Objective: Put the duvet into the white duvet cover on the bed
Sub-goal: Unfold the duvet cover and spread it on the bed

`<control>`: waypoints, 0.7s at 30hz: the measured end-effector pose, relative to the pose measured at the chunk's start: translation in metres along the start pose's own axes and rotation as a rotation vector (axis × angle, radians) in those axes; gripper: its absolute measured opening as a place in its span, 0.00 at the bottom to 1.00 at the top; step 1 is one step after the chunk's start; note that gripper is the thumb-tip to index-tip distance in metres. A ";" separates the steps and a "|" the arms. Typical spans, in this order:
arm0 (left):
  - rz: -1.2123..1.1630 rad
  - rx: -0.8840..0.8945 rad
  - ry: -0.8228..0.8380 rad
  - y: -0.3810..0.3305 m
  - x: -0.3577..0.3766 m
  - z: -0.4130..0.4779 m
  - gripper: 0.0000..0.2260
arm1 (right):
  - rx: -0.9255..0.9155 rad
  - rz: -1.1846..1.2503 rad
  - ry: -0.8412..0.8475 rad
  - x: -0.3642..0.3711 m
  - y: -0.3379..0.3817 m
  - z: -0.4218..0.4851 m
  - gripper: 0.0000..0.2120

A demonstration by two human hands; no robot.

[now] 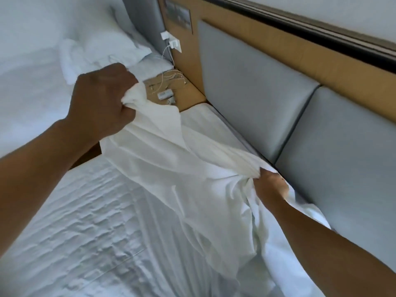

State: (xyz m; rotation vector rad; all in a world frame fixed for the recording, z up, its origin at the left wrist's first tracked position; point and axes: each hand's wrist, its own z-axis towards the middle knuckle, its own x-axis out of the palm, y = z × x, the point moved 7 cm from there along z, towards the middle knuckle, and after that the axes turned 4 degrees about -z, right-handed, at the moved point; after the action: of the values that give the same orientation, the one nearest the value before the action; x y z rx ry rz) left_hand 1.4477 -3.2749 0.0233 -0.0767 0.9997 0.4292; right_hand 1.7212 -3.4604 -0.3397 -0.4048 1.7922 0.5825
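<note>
Fingers buried, edges cropped
The fingertips of the left hand [102, 99] and the right hand [270, 188] vanish inside bunched folds of the cover [162, 159]. The quilted layer [75, 221] runs off the bottom and left edges. The small items [165, 95] on the nightstand [190, 99] are too small to name, and the wall panel [177, 18] is blurred.

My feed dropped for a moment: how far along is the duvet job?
Done: the white duvet cover is out on the bed by the headboard. In hand: the left hand and right hand each grip a bunch of it, pulled taut between them. Left: the quilted layer, probably the duvet, lies uncovered; nothing looks inserted yet.
</note>
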 end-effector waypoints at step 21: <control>-0.201 -0.278 0.021 0.079 -0.042 0.129 0.37 | -0.347 0.112 -0.515 -0.450 0.196 0.013 0.11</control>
State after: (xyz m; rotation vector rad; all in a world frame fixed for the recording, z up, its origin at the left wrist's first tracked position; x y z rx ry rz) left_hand 1.5009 -3.1832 0.1393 -0.4287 0.9372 0.3805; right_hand 1.7540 -3.3014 0.1236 -0.3494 1.2258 0.9857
